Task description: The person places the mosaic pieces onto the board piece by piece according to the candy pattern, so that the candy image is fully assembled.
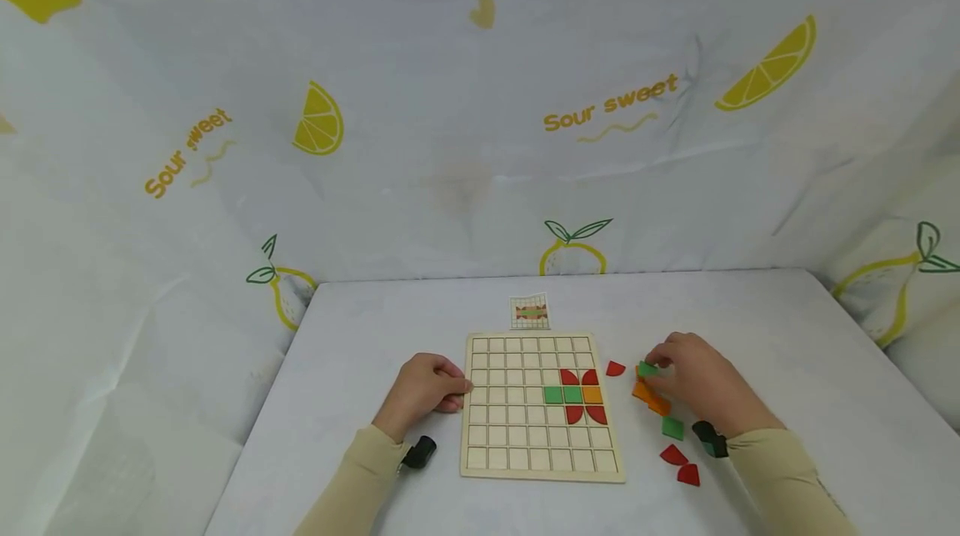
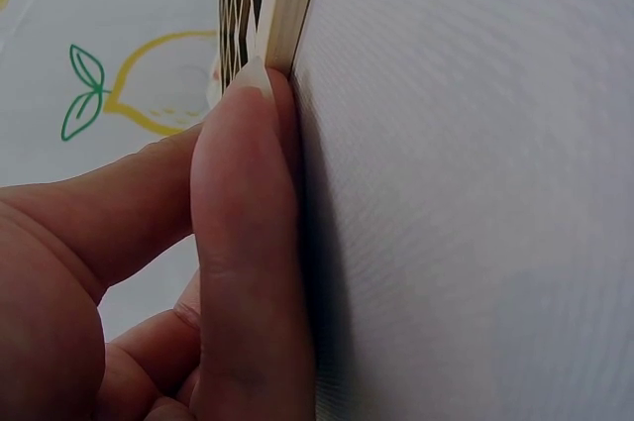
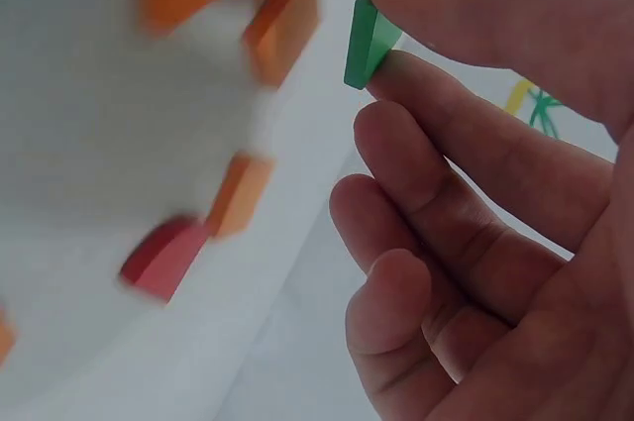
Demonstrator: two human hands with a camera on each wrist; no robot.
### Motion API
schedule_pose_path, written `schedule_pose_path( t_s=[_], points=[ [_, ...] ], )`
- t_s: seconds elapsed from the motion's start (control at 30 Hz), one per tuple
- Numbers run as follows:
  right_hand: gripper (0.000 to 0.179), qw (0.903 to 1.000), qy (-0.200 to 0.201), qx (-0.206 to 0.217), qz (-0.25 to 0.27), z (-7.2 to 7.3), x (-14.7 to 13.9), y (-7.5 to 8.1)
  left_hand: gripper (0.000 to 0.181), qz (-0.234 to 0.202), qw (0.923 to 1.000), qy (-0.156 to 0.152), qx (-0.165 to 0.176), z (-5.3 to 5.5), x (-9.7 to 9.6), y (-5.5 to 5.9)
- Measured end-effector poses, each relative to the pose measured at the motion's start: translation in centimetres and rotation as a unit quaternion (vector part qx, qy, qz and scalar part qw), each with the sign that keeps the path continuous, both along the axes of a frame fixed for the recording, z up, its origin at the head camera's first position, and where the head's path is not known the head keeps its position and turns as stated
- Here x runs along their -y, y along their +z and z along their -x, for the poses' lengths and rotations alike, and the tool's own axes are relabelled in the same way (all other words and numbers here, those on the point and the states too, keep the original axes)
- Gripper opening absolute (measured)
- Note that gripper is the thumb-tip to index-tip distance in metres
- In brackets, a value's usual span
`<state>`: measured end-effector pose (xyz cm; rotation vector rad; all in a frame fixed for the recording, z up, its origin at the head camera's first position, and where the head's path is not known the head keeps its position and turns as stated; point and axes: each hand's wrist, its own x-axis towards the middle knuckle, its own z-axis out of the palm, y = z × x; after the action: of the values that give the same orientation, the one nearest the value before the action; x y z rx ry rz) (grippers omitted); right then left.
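Head view: the green tile point(image 1: 648, 369) is in the right hand point(image 1: 697, 382), right of the board point(image 1: 508, 415). Left wrist: the left hand point(image 2: 248, 243) pinches the board's edge. Right wrist: the right hand pinches the tile, probably light and stiff, best gripped edgewise.

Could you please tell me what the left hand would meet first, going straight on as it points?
The left hand would likely meet the wooden grid board first; its fingertips seem to touch the left edge.

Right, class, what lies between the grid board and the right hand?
In the head view, a red piece lies beside the grid board, then orange pieces by the right hand.
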<state>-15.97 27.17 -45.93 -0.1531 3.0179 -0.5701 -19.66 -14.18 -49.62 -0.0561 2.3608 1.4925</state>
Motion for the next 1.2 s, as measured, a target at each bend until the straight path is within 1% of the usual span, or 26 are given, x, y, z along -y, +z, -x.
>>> schedule_pose_path(
  t_s=[0.1, 0.2, 0.27, 0.37, 0.47, 0.6, 0.73, 0.83, 1.07, 1.2],
  points=[
    [0.016, 0.9999, 0.007, -0.003, 0.009, 0.3, 1.9, 0.4, 0.018, 0.003, 1.0, -0.001, -0.001, 0.1, 0.1, -0.1],
    [0.015, 0.9995, 0.026, -0.012, 0.017, 0.8, 3.8, 0.4, 0.018, 0.005, 1.0, -0.001, -0.001, 0.2, 0.1, -0.1],
    [0.015, 0.9985, 0.046, -0.021, 0.021, 1.1, 5.0, 0.3, 0.018, 0.004, 1.0, 0.0, 0.0, 0.3, 0.2, -0.2],
    [0.015, 0.9974, 0.064, -0.023, 0.023, 1.5, 6.9, 0.2, 0.019, 0.003, 1.0, 0.003, 0.004, 0.3, 0.2, -0.2],
    [0.015, 0.9965, 0.077, -0.022, 0.022, 1.5, 8.6, 0.1, 0.019, 0.002, 1.0, 0.004, 0.007, 0.3, 0.2, -0.3],
    [0.016, 0.9947, 0.096, -0.029, 0.019, 1.1, 10.5, -0.1, 0.019, 0.002, 1.0, 0.002, 0.005, 0.2, 0.1, -0.3],
    [0.015, 0.9919, 0.119, -0.041, 0.02, 0.6, 11.8, -0.4, 0.019, 0.001, 1.0, 0.001, 0.006, 0.1, -0.1, -0.2],
    [0.014, 0.9905, 0.127, -0.047, 0.024, 0.4, 12.4, -0.7, 0.019, 0.001, 1.0, 0.001, 0.008, 0.2, -0.2, -0.1],
    [0.016, 0.9905, 0.132, -0.039, 0.01, 0.5, 13.5, -1.0, 0.017, 0.008, 1.0, 0.0, -0.001, 0.3, -0.2, -0.1],
    [0.015, 0.9911, 0.129, -0.031, 0.014, 0.6, 13.9, -1.1, 0.018, 0.01, 0.9999, 0.002, 0.002, 0.2, 0.0, 0.1]
  ],
)
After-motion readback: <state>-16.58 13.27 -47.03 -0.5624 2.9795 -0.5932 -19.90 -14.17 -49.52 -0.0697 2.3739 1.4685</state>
